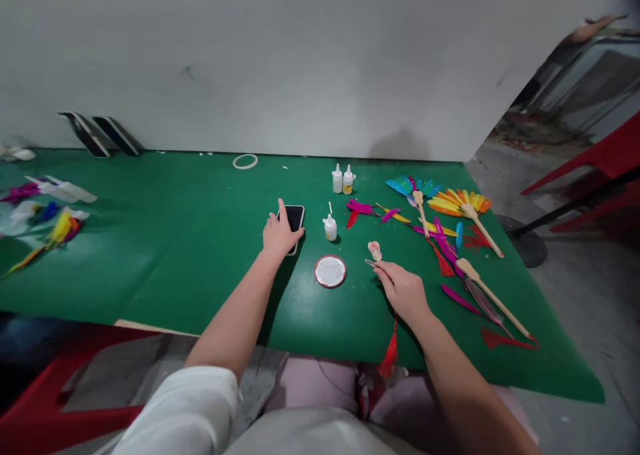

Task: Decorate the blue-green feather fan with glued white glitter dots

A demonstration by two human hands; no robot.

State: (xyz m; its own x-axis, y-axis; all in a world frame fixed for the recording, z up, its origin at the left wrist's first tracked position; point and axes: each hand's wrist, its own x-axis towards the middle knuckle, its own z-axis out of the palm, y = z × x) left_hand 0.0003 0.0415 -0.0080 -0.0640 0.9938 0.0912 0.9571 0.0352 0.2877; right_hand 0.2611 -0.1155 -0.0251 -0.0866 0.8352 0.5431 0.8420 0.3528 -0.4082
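My left hand (281,233) is on a smartphone (295,216) with a dark screen and pale edge. Its thumb lies at the right side, its index finger stretches along the left, and the other fingers are bent. My right hand (401,291) is closed on slim metal tweezers (371,263), whose tips point left. Just beyond the tips is the rounded wooden head of a fan handle (374,249) with reddish marks; my hand hides the rest. A red tassel (389,353) hangs over the table's front edge below. Between my hands are a small white glue bottle (331,228) and a round red-rimmed lid (330,271) with whitish contents.
Two more glue bottles (343,180) stand farther back. Feather fans, blue (413,187) and yellow (460,203), lie right with a wooden handle (493,298) and loose magenta feathers (363,207). A white ring (245,162) lies near the wall. Coloured feathers (63,228) are far left.
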